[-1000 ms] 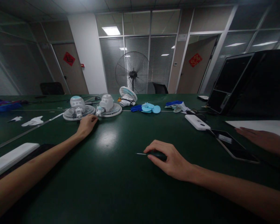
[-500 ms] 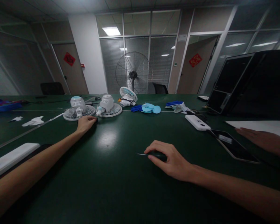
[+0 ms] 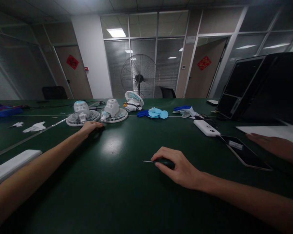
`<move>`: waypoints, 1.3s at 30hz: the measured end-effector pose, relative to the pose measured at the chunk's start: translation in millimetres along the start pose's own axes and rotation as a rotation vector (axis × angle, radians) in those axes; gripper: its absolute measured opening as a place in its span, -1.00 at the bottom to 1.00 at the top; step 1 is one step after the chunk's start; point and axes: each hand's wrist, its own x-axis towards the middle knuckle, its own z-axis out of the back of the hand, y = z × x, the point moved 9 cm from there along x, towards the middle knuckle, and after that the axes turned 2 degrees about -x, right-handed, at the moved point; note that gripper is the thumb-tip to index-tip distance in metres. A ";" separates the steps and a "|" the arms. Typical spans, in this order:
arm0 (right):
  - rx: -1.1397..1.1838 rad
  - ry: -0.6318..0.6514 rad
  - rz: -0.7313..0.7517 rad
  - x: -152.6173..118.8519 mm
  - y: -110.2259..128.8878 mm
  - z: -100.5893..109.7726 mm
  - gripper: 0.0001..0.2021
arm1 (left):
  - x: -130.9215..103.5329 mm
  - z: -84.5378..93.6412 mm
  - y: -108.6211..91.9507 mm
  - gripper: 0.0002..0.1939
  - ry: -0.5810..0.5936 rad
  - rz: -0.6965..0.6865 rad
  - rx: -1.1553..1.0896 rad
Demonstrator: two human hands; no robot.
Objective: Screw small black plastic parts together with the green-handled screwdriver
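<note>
My right hand (image 3: 179, 167) rests low over the green table, its fingers closed around the dark handle of a screwdriver (image 3: 164, 162). The thin metal shaft points left. Farther off, my left hand (image 3: 91, 126) reaches forward with its fingers stretched out, and I see nothing held in it. Its fingertips lie close to the near edge of a white desk fan (image 3: 116, 115), which rests face down; whether they touch is unclear. Just behind that hand, a second white fan (image 3: 81, 115) also lies face down. A third small fan (image 3: 133, 99) sits farther back, its grille tilted upward.
Light-blue round pieces (image 3: 158, 113) and blue-and-white gloves (image 3: 187, 111) lie at the back. On the right are a white power bank (image 3: 206, 127), a phone (image 3: 244, 152), another person's hand (image 3: 273, 144) and a large black case (image 3: 258, 87). A white box (image 3: 13, 165) lies left.
The fingers of my left hand have straightened from a bent, pinched shape and shifted slightly right, towards the middle fan. My right hand and the screwdriver stay in place.
</note>
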 end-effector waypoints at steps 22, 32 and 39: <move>0.008 0.006 0.010 -0.2 -0.3 -1.0 -0.83 | -57.3 -50.1 -57.3 -0.52 0.005 -0.624 0.812; -0.007 0.013 0.014 0.8 -0.3 -1.0 -0.82 | -57.4 -49.5 -58.9 -0.53 0.037 -0.636 0.719; -0.011 0.004 0.013 0.1 3.1 0.9 -0.82 | -89.0 -68.7 -82.2 -0.59 0.223 -0.707 0.464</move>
